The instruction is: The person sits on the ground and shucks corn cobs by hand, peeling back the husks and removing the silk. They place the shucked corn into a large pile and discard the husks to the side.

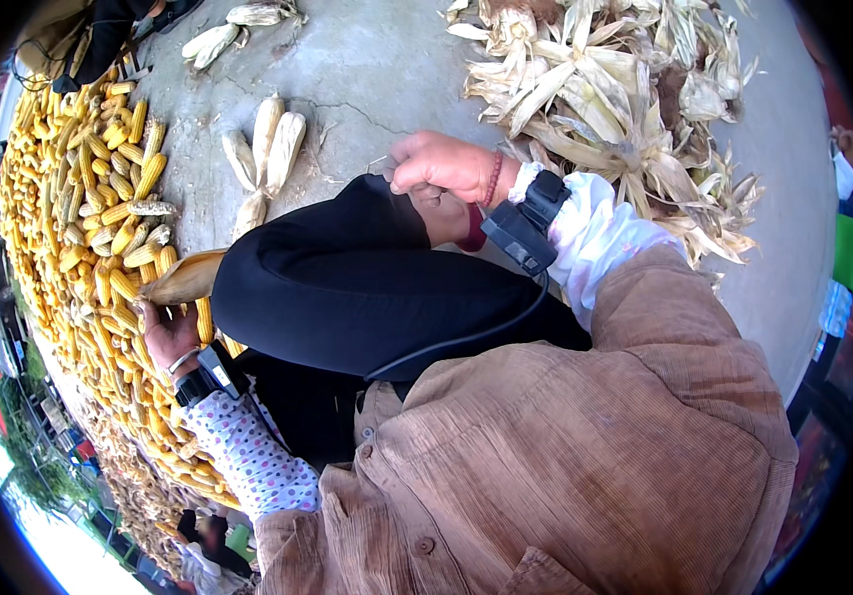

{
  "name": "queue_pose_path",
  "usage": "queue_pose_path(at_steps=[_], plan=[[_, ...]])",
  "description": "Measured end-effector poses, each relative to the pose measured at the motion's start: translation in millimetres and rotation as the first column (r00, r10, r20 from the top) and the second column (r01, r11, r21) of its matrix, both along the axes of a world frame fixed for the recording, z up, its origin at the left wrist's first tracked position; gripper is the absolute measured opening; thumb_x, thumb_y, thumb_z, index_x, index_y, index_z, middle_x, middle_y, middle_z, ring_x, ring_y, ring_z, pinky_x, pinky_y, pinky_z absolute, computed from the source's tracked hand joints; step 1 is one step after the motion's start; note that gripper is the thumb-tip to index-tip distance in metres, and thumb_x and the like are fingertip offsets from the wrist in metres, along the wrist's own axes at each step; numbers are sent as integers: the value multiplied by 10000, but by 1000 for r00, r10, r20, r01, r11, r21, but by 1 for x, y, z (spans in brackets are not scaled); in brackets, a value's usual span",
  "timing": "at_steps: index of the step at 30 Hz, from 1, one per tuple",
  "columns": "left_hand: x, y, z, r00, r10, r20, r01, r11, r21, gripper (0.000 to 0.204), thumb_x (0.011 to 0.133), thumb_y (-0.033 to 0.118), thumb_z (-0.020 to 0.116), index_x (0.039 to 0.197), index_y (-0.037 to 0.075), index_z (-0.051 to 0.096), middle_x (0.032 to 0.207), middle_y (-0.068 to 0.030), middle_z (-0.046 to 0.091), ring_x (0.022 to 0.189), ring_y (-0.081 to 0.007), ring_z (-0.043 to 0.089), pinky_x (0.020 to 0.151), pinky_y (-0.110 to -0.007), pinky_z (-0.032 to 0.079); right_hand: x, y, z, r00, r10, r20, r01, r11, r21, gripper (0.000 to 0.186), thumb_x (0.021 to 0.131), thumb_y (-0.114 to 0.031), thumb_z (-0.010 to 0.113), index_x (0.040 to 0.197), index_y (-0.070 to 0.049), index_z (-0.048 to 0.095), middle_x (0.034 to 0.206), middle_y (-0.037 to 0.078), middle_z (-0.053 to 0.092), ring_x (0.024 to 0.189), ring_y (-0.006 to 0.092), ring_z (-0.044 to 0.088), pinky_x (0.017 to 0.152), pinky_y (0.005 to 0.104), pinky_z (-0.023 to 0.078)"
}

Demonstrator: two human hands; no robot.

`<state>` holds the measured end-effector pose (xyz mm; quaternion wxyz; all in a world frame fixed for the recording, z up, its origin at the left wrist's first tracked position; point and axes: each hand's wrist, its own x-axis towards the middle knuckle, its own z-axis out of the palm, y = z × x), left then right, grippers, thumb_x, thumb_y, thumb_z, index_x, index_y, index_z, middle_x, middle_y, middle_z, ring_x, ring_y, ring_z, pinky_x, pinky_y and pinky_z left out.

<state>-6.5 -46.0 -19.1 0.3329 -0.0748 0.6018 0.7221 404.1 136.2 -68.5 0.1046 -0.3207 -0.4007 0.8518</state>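
My left hand (171, 337) is beside my bent knee at the edge of the corn heap. Its fingers are closed on an ear of corn in its dry husk (181, 282), whose other end is hidden behind the knee. My right hand (446, 167) is across the leg, close to my foot, with the fingers curled in. Whatever it may hold is too small or hidden to make out. Unopened ears in pale husks (270, 149) lie on the concrete beyond the knee.
Husked yellow cobs (99, 228) form a big heap along the left. A pile of stripped dry husks (625, 119) covers the ground at the far right. More unhusked ears (213, 45) lie farther off on the concrete floor (367, 59). Another person (114, 40) is at the upper left.
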Motion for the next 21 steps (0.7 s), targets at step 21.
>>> queue_pose_path(at_steps=[21], plan=[[37, 21, 17, 996, -28, -90, 46, 979, 200, 236, 896, 246, 499, 1113, 151, 496, 1070, 7, 519, 1013, -175, 476, 859, -444, 365, -34, 39, 80, 937, -263, 230, 29, 715, 698, 132, 793, -168, 561, 819, -39, 548, 633, -39, 441, 502, 48, 405, 447, 205, 333]])
